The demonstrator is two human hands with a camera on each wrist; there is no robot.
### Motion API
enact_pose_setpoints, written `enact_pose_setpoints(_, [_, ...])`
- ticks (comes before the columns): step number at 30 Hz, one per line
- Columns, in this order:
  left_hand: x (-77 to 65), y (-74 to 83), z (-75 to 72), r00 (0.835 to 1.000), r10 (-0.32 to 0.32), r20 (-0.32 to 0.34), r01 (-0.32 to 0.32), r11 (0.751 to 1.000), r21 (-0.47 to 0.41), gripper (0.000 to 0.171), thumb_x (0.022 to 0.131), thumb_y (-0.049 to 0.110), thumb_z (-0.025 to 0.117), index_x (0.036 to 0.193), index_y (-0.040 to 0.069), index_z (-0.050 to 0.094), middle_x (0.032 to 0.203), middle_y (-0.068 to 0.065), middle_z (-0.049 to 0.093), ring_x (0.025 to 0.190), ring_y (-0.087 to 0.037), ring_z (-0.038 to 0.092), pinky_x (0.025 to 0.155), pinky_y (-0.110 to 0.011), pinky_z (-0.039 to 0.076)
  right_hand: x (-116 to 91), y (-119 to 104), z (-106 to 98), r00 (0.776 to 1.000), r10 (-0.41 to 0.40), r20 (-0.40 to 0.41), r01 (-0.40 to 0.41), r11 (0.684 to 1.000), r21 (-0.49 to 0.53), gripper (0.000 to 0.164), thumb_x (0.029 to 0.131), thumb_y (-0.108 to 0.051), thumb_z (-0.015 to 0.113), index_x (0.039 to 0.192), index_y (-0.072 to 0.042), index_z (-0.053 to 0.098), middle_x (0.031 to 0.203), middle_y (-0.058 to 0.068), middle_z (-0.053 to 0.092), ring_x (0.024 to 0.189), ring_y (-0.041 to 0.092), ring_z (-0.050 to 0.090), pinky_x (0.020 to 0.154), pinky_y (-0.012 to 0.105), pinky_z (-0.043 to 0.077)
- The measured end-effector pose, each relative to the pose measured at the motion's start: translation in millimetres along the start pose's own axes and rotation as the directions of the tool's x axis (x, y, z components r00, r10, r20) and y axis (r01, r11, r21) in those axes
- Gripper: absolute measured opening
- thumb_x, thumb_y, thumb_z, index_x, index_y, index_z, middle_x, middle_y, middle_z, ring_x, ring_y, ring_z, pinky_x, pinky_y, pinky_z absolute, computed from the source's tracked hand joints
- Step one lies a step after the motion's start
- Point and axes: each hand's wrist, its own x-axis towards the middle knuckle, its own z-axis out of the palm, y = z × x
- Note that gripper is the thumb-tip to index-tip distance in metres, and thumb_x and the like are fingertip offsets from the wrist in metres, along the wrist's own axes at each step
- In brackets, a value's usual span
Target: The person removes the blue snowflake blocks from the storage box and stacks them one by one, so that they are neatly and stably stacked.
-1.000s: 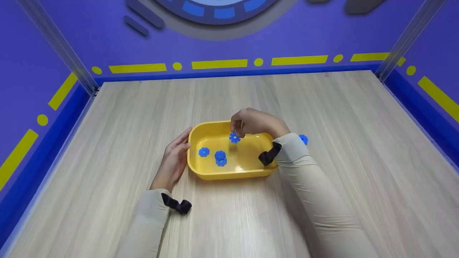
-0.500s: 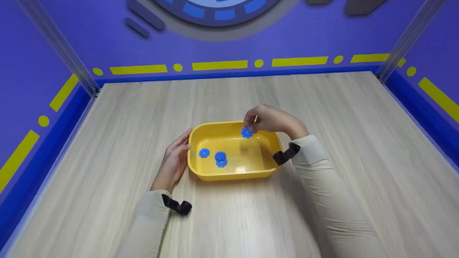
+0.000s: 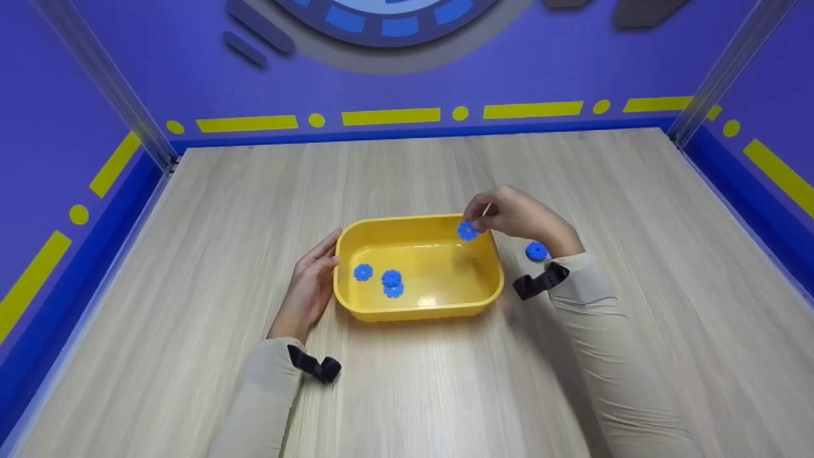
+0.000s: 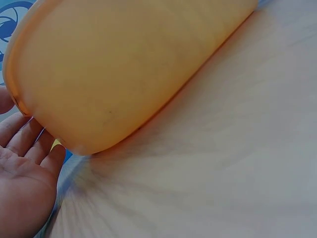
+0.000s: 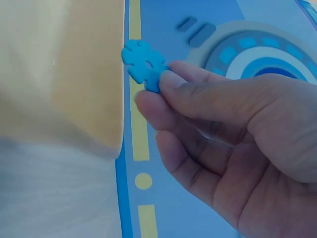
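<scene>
A blue flower-shaped plastic disc (image 3: pixel 467 230) with notched edges is pinched between the thumb and forefinger of my right hand (image 3: pixel 518 213), over the back right corner of the yellow plastic tub (image 3: pixel 420 312). In the right wrist view the disc (image 5: pixel 140 60) stands out past the thumb tip. My left hand (image 3: pixel 307 286) rests against the tub's left end with fairly straight fingers. The left wrist view shows those fingers (image 4: pixel 34 141) along the outer wall. Inside the tub lie a single blue disc (image 3: pixel 363 272) and two overlapping ones (image 3: pixel 392 278).
More blue disc material (image 3: pixel 536 251), seemingly stacked, lies on the wooden table (image 3: pixel 407 381) right of the tub, beside my right wrist. Purple-blue panels (image 3: pixel 407 83) with yellow marks enclose the table at the back and sides.
My right hand has moved right with its disc, from above the tub's middle to its back right corner. The blue pieces beside the tub now show past the wrist. My left hand stays put.
</scene>
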Motion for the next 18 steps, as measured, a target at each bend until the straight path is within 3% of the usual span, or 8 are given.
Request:
enact_pose_setpoints(11, [1.1,-0.6,-0.5,1.0,0.011,0.008,-0.011,1.0,0.012,0.057,0.092,-0.003,0.043,0.148,0.002,0.033,0.158,-0.01,0.028,0.145,-0.018,0.027,0.117,-0.032,0.026,-24.8,30.1,-4.3,0.988,0.082,-0.127,-0.076,0.996,0.053,0.015,0.09,-0.003,0.063,0.101,-0.005,0.072,0.096,0.012,0.071,0.083,0.028,0.067,0.079,0.04,0.058])
enact_pose_setpoints(18, [1.2,-0.8,-0.5,1.0,0.008,0.008,-0.008,1.0,0.005,0.057,0.092,-0.003,0.043,0.149,0.002,0.033,0.158,-0.009,0.027,0.145,-0.016,0.026,0.118,-0.031,0.026,-38.1,49.9,-3.3,0.977,0.142,-0.16,-0.129,0.988,0.089,0.016,0.09,-0.004,0.063,0.103,-0.005,0.071,0.099,0.013,0.07,0.086,0.026,0.065,0.083,0.044,0.057])
